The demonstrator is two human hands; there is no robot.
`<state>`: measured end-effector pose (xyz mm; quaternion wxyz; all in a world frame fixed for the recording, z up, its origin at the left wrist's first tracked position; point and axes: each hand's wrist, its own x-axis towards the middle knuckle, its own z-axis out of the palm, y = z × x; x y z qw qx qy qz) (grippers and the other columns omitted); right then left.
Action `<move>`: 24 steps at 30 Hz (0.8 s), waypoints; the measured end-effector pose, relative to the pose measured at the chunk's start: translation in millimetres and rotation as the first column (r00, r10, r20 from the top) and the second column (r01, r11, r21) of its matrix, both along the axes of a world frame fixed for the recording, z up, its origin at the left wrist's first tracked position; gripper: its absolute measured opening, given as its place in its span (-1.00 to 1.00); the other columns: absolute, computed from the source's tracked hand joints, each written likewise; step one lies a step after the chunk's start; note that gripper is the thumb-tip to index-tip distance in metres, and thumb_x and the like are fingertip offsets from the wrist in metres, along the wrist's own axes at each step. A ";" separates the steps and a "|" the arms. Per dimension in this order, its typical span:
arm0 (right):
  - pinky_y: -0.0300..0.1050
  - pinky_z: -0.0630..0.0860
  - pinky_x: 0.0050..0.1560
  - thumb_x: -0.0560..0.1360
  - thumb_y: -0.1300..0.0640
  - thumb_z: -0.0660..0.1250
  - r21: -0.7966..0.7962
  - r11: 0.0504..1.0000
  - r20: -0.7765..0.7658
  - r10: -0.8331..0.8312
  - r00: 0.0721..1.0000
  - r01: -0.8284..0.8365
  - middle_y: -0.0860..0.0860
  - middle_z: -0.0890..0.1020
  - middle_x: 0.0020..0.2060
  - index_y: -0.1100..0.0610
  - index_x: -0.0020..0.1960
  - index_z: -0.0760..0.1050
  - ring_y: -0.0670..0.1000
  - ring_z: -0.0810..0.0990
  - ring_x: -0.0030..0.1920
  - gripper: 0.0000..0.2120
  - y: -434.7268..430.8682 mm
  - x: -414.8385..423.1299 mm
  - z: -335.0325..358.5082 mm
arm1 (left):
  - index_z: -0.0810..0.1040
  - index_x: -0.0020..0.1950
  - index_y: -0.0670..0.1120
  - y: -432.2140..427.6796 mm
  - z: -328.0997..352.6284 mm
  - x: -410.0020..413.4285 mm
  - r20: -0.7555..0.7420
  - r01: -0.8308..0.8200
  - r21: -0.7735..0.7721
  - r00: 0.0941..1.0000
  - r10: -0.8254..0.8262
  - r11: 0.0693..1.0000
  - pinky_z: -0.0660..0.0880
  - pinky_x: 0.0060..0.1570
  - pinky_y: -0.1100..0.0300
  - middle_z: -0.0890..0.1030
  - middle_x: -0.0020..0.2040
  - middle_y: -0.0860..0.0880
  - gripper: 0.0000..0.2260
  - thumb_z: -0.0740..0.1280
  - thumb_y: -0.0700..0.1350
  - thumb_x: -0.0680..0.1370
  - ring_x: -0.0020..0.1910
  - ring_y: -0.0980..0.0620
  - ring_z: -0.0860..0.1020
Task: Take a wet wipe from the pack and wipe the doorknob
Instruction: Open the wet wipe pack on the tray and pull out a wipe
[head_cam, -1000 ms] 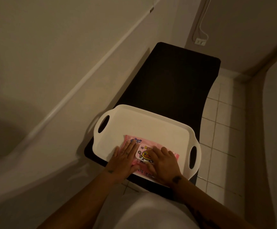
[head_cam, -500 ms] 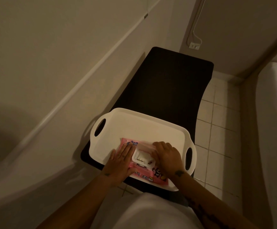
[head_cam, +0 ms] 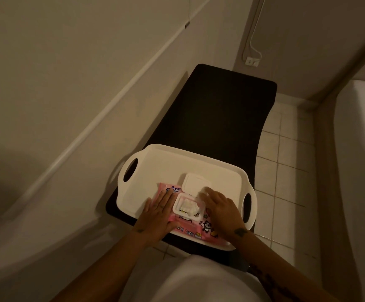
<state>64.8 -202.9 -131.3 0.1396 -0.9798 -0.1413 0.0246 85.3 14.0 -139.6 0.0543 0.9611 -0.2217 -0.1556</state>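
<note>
From the head view, the pink wipe pack (head_cam: 185,223) lies in the near part of a white tray (head_cam: 155,162) that sits on a black table (head_cam: 216,110). Its flip lid (head_cam: 196,182) is swung fully back and rests on the tray floor, so the opening shows a crumpled white wet wipe (head_cam: 188,207) sticking up. The left hand (head_cam: 158,216) presses flat on the pack's left side, fingers spread and gripping nothing. The right hand (head_cam: 220,209) hovers over the pack's right side beside the opening, fingers loosely extended and holding nothing. No doorknob is in view.

The likely trouble is the pull: a damp wipe may drag the next one out with it, or lift the light pack if the left hand eases off. The pack's front edge overhangs the tray rim, so a tug could slide it off.
</note>
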 end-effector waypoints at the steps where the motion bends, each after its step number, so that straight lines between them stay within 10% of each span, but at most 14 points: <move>1: 0.01 0.60 -0.17 0.13 0.22 0.59 0.007 1.000 -0.006 0.000 1.000 0.000 0.17 0.59 0.12 0.14 0.17 0.48 0.18 0.62 0.03 -0.36 0.0 -2.9 1.0 | -0.45 0.37 0.11 -0.7 0.2 -1.5 -0.011 0.034 -0.049 0.999 -0.034 0.998 0.03 0.35 -0.08 -0.17 0.43 -0.08 -0.30 -0.34 0.41 0.36 0.43 -0.15 -0.12; 8: 0.09 0.55 0.05 0.27 -0.03 0.50 -0.037 0.999 0.004 0.023 1.000 -0.023 0.09 0.58 0.18 0.07 0.28 0.33 0.14 0.55 0.18 -0.34 -0.8 -37.3 -2.5 | -0.35 0.41 0.09 -3.5 -0.8 -5.0 -0.156 -0.070 -0.158 0.987 0.045 0.985 -0.16 0.43 -0.13 -0.26 0.47 0.02 -0.19 -0.19 0.35 0.24 0.37 0.05 -0.35; 13: -0.03 0.30 0.17 0.59 -0.12 -0.26 -0.126 0.990 -0.006 -0.058 0.998 0.057 0.03 0.52 0.26 0.04 0.34 0.28 0.04 0.33 0.29 -0.49 -6.1 -40.9 -9.5 | 0.00 0.46 0.02 -11.2 19.3 -5.6 -0.228 -0.172 -0.285 0.968 0.108 0.943 -0.17 0.40 -0.24 -0.03 0.52 0.03 -0.29 0.25 0.17 0.42 0.49 0.00 -0.12; 24: -0.06 0.25 0.23 0.59 -0.12 -0.28 -0.215 0.976 -0.029 -0.049 0.998 0.041 -0.01 0.49 0.29 0.01 0.36 0.26 0.02 0.29 0.32 -0.48 -10.6 -46.1 -19.3 | 0.16 0.41 0.14 -37.1 20.6 6.3 -0.164 0.032 -0.209 0.984 -0.067 0.977 -0.08 0.44 -0.21 -0.10 0.53 0.03 -0.56 0.16 0.06 0.55 0.49 -0.03 -0.19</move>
